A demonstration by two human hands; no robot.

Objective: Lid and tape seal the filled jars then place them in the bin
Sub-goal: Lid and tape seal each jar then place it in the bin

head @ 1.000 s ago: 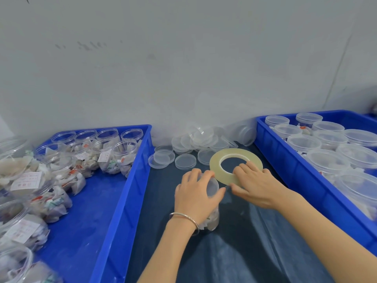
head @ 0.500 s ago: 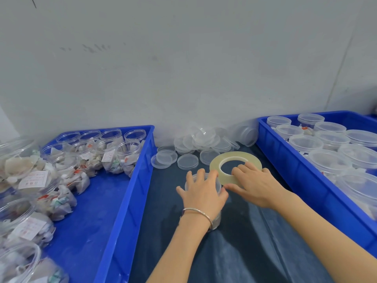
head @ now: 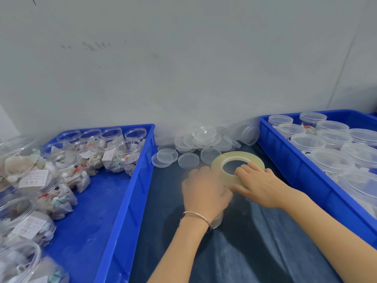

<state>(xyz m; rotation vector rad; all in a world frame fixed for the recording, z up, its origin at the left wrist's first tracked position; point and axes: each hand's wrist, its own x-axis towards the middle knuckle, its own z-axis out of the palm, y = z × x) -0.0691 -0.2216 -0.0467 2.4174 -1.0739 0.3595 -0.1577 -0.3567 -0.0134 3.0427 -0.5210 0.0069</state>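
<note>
- The left hand [head: 206, 194] sits on top of the jar [head: 217, 220], with its fingers curled over the lid and holding it. Only a small bit of the jar peeks out under the wrist.
- A second ago more of the jar showed below that hand. Now the hand covers almost all of it and looks blurry, so it has turned. I think the jar is being spun so the tape can go round the lid.
- The right hand [head: 260, 185] holds the tape roll [head: 237, 167]. Its fingers reach into the hole and its thumb is at the outer edge. The roll is just past the left hand and very close to it.
- The right hand and the roll sit about where they were before.
- I think this jar has its lid on and is getting taped. It is not in a bin yet.
- Loose lids [head: 188, 160] lie a little past both hands, near the wall.
- A blue bin [head: 289, 158] with lidded jars is on the right hand's side.
- Another blue bin [head: 130, 180] with open filled jars [head: 114, 154] is on the left hand's side.
- Those jars have small white paper labels [head: 33, 178] with red writing. It is too small to read.
- A thin bracelet [head: 196, 216] is on the left wrist.
</note>
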